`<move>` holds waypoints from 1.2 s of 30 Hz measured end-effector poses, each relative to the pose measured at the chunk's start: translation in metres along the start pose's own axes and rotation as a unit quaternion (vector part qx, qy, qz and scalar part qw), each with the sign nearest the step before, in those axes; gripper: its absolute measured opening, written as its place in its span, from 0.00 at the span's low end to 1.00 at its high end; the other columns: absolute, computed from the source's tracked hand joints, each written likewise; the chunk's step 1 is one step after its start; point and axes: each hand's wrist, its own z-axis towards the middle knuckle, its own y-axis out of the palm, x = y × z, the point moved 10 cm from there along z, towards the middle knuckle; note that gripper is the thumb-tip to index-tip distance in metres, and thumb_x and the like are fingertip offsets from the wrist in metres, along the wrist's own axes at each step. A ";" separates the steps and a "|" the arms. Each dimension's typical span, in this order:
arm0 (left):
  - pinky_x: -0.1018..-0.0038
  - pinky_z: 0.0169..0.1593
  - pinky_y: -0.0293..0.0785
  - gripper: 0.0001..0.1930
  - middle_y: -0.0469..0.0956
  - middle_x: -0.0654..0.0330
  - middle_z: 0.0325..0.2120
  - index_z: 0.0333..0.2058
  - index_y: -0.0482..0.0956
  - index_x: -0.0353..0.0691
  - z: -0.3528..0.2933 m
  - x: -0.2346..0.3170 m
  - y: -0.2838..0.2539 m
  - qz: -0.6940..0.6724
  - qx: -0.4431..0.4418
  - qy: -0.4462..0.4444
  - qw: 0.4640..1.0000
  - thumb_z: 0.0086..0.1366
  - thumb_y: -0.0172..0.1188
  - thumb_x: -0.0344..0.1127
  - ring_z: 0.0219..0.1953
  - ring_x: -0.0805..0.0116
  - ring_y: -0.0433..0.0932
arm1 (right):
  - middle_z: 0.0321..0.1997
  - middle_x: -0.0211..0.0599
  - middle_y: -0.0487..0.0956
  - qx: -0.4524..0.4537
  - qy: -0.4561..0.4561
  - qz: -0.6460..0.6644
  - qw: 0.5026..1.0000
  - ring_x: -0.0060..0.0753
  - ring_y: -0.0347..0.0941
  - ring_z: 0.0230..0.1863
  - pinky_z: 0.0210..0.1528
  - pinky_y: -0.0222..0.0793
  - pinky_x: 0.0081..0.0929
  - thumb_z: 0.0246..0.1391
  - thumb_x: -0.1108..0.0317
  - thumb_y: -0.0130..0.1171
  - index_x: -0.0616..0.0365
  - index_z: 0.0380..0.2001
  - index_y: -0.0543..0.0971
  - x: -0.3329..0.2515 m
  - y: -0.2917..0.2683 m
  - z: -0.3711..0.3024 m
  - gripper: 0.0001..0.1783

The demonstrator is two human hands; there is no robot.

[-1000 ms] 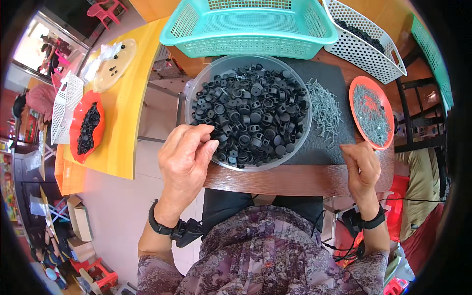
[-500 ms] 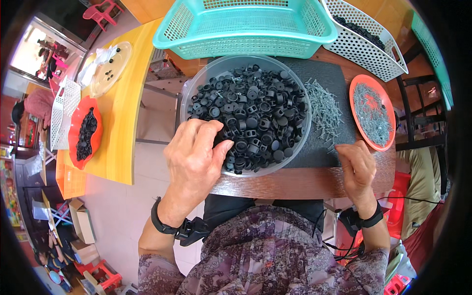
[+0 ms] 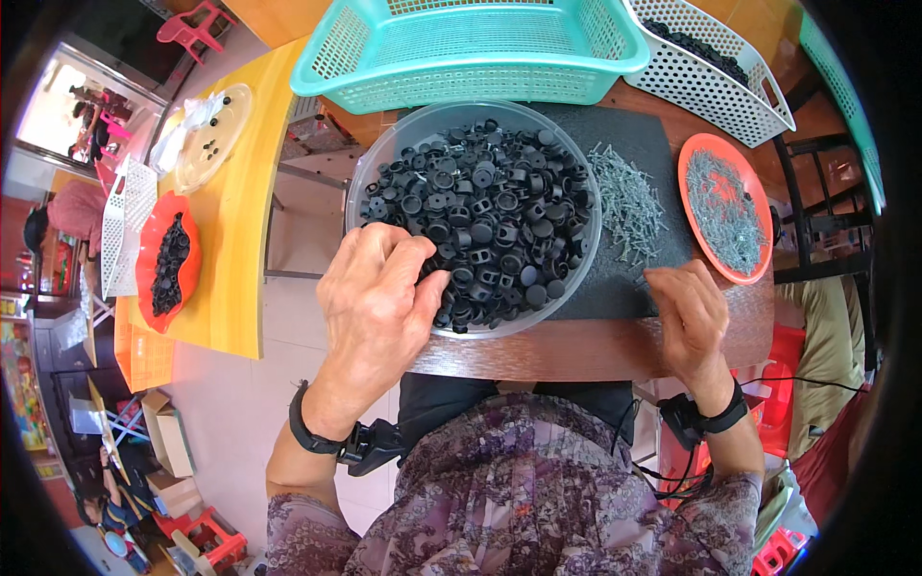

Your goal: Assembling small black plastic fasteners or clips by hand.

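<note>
A round clear plastic tub (image 3: 357, 182) full of small black plastic caps (image 3: 485, 230) stands before me on the table. My left hand (image 3: 379, 288) reaches over its near left rim, fingers curled and thumb bent among the caps. Whatever lies between those fingertips is hidden. To the tub's right, a loose heap of small grey screws (image 3: 629, 206) lies on a black mat (image 3: 615, 305). My right hand (image 3: 691, 317) is at the table's near edge, just below the heap, with its fingers curled in against the thumb. What it pinches is too small to tell.
An orange-red plate (image 3: 688, 197) of screws sits right of the mat. Behind the tub are a turquoise basket (image 3: 471, 82) and a white perforated basket (image 3: 711, 91) with black parts. On the yellow table (image 3: 230, 288) at left stands a red scalloped dish (image 3: 146, 254) of black parts.
Both hands keep nearly the same pose; the right has shifted slightly up and left in the picture. The tub, plate and baskets have also shifted slightly in the picture.
</note>
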 end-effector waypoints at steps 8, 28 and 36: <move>0.70 0.37 0.70 0.11 0.76 0.57 0.33 0.30 0.78 0.35 0.007 0.009 -0.002 0.016 0.013 0.038 0.999 0.44 0.67 0.23 0.35 0.61 0.73 | 0.31 0.46 0.78 0.028 -0.021 0.009 0.999 0.42 0.71 0.26 0.26 0.67 0.30 0.36 0.87 0.60 0.67 0.32 0.74 -0.005 -0.006 0.002 0.15; 0.75 0.32 0.69 0.10 0.76 0.57 0.28 0.33 0.77 0.33 0.007 0.017 -0.006 -0.200 0.077 0.044 0.976 0.50 0.65 0.24 0.27 0.67 0.73 | 0.26 0.41 0.77 0.015 -0.026 0.178 0.984 0.38 0.70 0.25 0.25 0.64 0.29 0.41 0.83 0.60 0.64 0.31 0.77 -0.051 0.030 0.070 0.10; 0.79 0.34 0.68 0.11 0.74 0.60 0.28 0.36 0.77 0.32 -0.004 0.019 0.004 -0.330 0.031 -0.024 0.943 0.53 0.66 0.26 0.29 0.74 0.71 | 0.26 0.38 0.75 -0.008 0.160 0.367 0.916 0.30 0.72 0.26 0.28 0.67 0.25 0.46 0.78 0.60 0.62 0.30 0.76 -0.050 0.058 0.069 0.05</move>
